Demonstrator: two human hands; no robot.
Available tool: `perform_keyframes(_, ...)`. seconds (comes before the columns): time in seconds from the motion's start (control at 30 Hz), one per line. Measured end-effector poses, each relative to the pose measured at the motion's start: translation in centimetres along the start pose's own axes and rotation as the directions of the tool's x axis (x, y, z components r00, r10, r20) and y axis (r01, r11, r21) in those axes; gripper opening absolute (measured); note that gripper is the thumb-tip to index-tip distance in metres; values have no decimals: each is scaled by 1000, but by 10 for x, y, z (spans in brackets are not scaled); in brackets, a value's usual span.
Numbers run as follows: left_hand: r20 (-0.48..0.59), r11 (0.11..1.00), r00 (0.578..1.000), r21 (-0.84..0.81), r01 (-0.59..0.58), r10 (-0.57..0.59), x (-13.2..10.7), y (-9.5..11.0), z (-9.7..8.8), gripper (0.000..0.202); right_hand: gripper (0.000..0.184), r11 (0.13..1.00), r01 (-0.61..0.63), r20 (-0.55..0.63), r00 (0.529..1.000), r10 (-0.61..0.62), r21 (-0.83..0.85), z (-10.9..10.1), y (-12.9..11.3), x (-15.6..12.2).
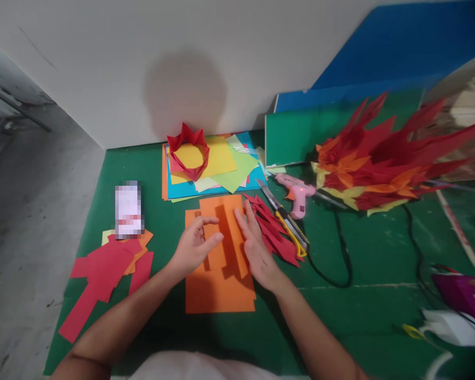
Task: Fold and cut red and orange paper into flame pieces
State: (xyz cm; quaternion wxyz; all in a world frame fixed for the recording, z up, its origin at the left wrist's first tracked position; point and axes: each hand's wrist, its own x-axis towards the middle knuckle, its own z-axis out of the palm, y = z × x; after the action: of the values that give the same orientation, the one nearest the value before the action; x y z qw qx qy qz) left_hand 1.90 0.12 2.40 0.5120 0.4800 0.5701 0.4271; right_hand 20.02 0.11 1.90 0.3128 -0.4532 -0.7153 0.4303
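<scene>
A folded orange sheet of paper (pixel 231 224) stands partly raised on flat orange sheets (pixel 219 300) in front of me. My right hand (pixel 258 253) has its fingers stretched out along the right side of the raised flap and seems to touch it. Over the left part of the paper is my left hand (pixel 196 245), its fingers curved and thumb apart, with nothing between them. Just right of the paper lie pointed red paper pieces (pixel 273 232). A utility knife (pixel 279 211) and yellow-handled scissors (pixel 296 240) lie together beside these pieces.
Behind the paper, a red paper crown ring (pixel 202 169) sits on stacked coloured sheets (pixel 174 191). A pink glue gun (pixel 298 198) and a red-orange paper flame (pixel 380 163) are to the right. At left are a phone (pixel 129 208) and red paper pieces (pixel 106 269).
</scene>
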Motion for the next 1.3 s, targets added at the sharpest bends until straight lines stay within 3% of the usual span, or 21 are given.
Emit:
perform_keyframes(0.13, -2, 997, 1000, -70, 29, -29, 2, -3, 9, 33, 48, 992, 28, 40, 999, -23, -126, 6, -2, 0)
perform_keyframes(0.23, 4, 983, 997, -167, 80, -81, 4, -1, 10, 30, 49, 994, 24, 28, 999, -21, -111, 6, -3, 0)
perform_keyframes(0.37, 92, 934, 989, -327, 141, -117, 5, 5, 6, 30, 65, 977, -80, -62, 994, 94, 198, 1, 0, 3)
perform_keyframes(0.47, 148, 924, 980, -341, 174, -130, 3, 10, 4, 32, 79, 856, -195, -8, 974, 227, 479, -2, 5, 5)
perform_keyframes(0.53, 161, 931, 980, -324, 167, -120, 3, 10, 4, 33, 80, 788, -248, 28, 959, 282, 563, -3, 6, 6)
perform_keyframes(0.73, -16, 983, 999, -184, 29, -32, 5, 1, 9, 19, 58, 721, -306, 6, 923, 386, 622, 6, -1, 10)
perform_keyframes(0.93, -202, 977, 979, -196, -83, 43, 5, 2, 9, 35, 58, 724, -272, -67, 913, 402, 634, 12, 2, 12)
perform_keyframes(1.3, -251, 985, 967, -152, -76, 35, 4, -1, 8, 20, 59, 720, -246, -94, 913, 397, 649, 14, -1, 13)
